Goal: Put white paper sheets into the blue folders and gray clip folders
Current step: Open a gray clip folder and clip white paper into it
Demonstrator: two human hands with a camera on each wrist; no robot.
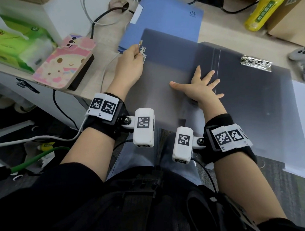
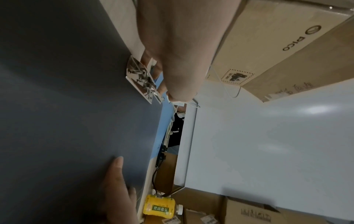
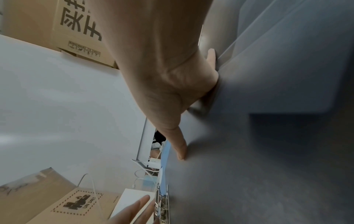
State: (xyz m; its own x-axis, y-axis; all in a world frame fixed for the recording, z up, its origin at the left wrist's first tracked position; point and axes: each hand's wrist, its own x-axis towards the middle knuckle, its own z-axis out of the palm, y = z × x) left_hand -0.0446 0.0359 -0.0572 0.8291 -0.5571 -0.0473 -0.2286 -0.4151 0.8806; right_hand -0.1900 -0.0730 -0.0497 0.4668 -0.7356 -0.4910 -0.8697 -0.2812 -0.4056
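A gray clip folder (image 1: 168, 63) lies open on the desk, partly over a blue folder (image 1: 163, 19). My left hand (image 1: 139, 52) pinches the metal clip (image 1: 143, 53) on the folder's left edge; the left wrist view shows the clip (image 2: 142, 80) between thumb and fingers. My right hand (image 1: 200, 86) lies flat with its fingers spread, pressing on the gray surface near the spine. More gray folder surface (image 1: 253, 102) extends right, with a second metal clip (image 1: 255, 63) at its far edge. White paper sheets (image 1: 301, 122) stick out from under its right side.
On the left stand a green tissue pack (image 1: 15, 44) and a pink cartoon box (image 1: 63, 62), with cables (image 1: 103, 19) behind them. A yellow bottle (image 1: 262, 13) and a cardboard box (image 1: 292, 20) sit at the back right. A gray controller (image 1: 304, 61) lies beside the folder.
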